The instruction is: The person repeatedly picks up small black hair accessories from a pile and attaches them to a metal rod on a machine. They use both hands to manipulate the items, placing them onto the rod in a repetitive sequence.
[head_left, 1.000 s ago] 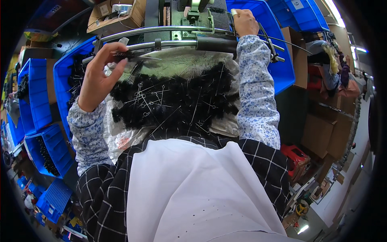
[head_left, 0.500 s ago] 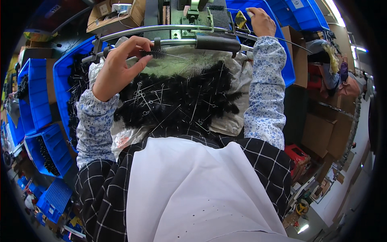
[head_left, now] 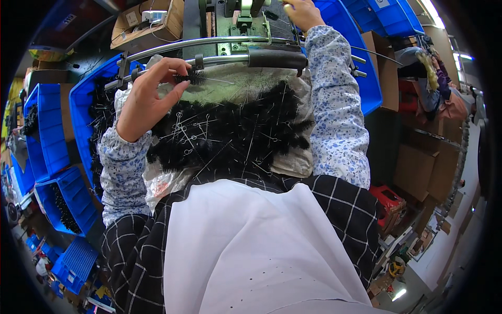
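Note:
My left hand (head_left: pixel 151 94) is closed in a pinch around a small black wire brush (head_left: pixel 196 78), whose bare wire stem points right. It hovers just in front of the machine's front rail and above a heap of black wire brushes (head_left: pixel 225 131) with looped wire ends. At the upper edge, my right hand (head_left: pixel 304 14) reaches to the right side of the metal machine (head_left: pixel 243 23). Its fingers are curled, partly cut off by the frame, and what they hold is hidden. A small dark bristly piece (head_left: pixel 271 14) lies on the machine bed near them.
A padded metal rail (head_left: pixel 277 58) crosses between me and the machine. Blue bins stand on the left (head_left: pixel 78 99) and right (head_left: pixel 372 89). A cardboard box (head_left: pixel 123 36) with a small device sits at the back left. Another person (head_left: pixel 444 94) is at the far right.
My right hand has moved left and farther up, to the frame's upper edge. My left hand stays nearly in place with the brush. The view has shifted slightly.

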Motion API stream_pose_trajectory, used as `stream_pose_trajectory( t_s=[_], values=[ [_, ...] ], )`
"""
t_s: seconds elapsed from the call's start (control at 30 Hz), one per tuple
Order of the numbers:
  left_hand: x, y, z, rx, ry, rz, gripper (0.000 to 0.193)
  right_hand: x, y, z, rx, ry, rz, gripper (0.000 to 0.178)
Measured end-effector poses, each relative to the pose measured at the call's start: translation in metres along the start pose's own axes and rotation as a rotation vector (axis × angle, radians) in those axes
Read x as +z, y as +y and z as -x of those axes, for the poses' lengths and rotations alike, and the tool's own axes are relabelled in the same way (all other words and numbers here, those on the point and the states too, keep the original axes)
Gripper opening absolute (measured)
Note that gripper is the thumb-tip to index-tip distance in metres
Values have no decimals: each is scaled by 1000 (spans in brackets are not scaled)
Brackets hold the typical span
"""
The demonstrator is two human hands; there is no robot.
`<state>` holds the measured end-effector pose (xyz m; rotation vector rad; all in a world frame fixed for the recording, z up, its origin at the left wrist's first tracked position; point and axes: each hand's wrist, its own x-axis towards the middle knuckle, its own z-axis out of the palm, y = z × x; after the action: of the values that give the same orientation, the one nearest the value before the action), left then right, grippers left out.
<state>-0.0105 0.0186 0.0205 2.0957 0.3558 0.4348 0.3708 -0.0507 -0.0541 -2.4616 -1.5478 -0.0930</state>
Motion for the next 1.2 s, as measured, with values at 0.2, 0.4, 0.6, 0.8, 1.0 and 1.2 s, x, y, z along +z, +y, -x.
stream_pose_trajectory(
  t_s=[0.2, 0.4, 0.6, 0.8, 1.0, 1.2],
  values=[
    [2, 3, 0, 10, 10, 6, 24, -16, -42, 7, -83, -291, 132, 24],
    [-1, 2, 3, -21, 4, -8, 25, 9, -31, 1, -313, 113, 347, 22],
    [0, 4, 4, -7, -3, -17, 24, 34, -14, -9, -126, -68, 396, 21],
    [-3, 9, 5, -10, -1, -15, 23, 24, -14, -16, -104, -6, 482, 18],
    [-2, 1, 5, 9, 36, 1, 23, -43, -13, 2, 330, 713, 564, 31],
    [16, 4, -7, 102, 132, 56, 20, -79, -128, 82, -285, -462, -548, 29]
  ],
)
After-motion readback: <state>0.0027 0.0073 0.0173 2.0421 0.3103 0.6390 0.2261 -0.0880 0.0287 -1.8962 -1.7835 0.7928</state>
